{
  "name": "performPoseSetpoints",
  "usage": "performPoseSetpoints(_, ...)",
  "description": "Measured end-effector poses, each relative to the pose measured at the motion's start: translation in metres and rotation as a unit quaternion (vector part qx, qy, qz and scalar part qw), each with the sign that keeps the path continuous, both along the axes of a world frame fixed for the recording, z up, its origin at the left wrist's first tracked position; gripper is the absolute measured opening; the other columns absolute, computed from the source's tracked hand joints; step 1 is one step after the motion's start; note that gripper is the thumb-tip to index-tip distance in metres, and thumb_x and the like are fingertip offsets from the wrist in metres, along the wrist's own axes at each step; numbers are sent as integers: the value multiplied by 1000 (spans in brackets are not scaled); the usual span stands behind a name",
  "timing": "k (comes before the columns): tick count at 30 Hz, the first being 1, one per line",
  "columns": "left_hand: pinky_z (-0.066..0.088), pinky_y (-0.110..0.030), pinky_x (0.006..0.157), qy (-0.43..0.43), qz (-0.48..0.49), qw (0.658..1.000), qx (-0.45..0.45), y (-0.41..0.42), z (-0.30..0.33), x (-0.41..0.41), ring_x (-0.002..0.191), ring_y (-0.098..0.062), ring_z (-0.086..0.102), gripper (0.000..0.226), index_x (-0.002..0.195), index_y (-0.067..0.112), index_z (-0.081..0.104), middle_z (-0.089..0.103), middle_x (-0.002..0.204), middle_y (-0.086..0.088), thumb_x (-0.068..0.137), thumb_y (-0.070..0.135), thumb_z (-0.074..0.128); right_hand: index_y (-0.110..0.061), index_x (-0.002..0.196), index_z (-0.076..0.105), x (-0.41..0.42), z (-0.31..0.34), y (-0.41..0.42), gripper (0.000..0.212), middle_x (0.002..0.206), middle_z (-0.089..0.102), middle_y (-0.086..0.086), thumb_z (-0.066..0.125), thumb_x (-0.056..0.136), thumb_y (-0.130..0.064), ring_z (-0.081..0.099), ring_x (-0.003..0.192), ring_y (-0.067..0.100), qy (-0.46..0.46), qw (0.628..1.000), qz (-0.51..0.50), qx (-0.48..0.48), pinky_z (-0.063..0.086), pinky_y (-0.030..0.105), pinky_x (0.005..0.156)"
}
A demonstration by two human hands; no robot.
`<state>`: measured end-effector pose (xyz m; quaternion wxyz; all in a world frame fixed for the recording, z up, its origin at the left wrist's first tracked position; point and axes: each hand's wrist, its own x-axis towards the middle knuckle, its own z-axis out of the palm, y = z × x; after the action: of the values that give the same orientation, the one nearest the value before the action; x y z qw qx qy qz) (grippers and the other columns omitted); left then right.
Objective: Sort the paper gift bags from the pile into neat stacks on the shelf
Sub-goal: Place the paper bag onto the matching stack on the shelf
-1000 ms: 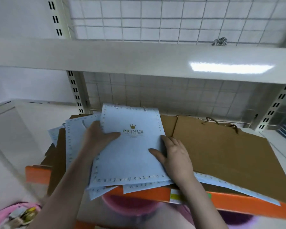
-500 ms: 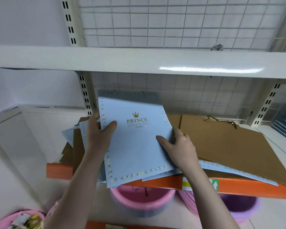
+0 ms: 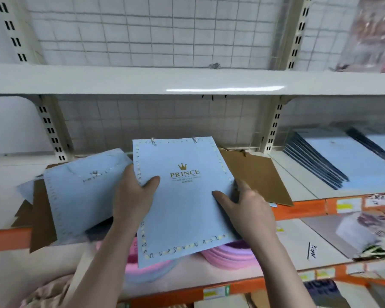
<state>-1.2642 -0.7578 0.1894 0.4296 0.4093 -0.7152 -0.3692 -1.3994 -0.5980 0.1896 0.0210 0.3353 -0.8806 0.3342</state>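
Note:
A light blue gift bag [image 3: 182, 207] printed with a gold crown and "PRINCE" is held flat above the shelf's front edge. My left hand [image 3: 135, 197] grips its left edge, thumb on top. My right hand [image 3: 247, 207] holds its right edge, thumb on the face and fingers underneath. Another blue PRINCE bag [image 3: 80, 192] lies askew on the pile to the left, over brown paper bags [image 3: 41, 214]. A large brown bag [image 3: 256, 174] lies flat to the right. On the shelf at far right sits a neat stack of blue bags [image 3: 342, 161].
The shelf [image 3: 307, 190] has an orange front lip with price labels and a white wire-grid back. A white upper shelf [image 3: 187, 80] overhangs it. Pink and purple plastic basins [image 3: 227, 254] sit on the lower shelf beneath the held bag. Packaged goods lie at lower right.
Both hands have lifted the top blue bag off the pile and drawn it toward me and rightward. The view has swung right, revealing the stacked blue bags on the neighbouring shelf.

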Motion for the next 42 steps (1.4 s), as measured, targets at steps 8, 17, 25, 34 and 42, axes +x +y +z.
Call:
performPoseSetpoints(8,46,-37,78,-76,-62,993,-66,127,-8,-108,103,-28,56,41,118,18,50,61,113,-2,83,35,64,-19,134,36,-71,-6,148,58,126,50,9,44,91,-56,53,112,31,17,995,-94,17,41,36,80)
performPoseSetpoints(17,45,-38,88,-117,-188,972,-84,310,-28,-240,116,-26,49,66,134,14,43,52,129,-5,79,43,65,-16,125,41,-154,-21,348,51,118,50,5,47,90,-53,54,107,29,0,982,-190,26,36,33,72)
performPoseSetpoints(25,48,-45,85,-136,-246,954,-102,388,-24,-335,108,-29,53,63,126,15,47,57,116,-8,76,49,65,-15,132,40,-224,-30,433,59,114,50,6,47,89,-54,54,106,29,-17,965,-262,17,38,34,73)
performPoseSetpoints(34,47,-42,85,-120,-249,955,-105,408,-27,-478,108,-29,52,58,125,14,48,57,114,-9,79,44,66,-12,121,45,-363,-34,452,50,112,53,8,49,90,-51,54,101,30,-5,963,-268,1,39,34,72)
performPoseSetpoints(42,48,-44,86,-111,-211,968,-84,388,-10,-600,106,-31,54,56,124,13,49,56,114,-9,79,42,67,-13,119,46,-503,-16,426,47,115,53,9,51,90,-49,53,105,32,14,972,-234,5,30,33,68)
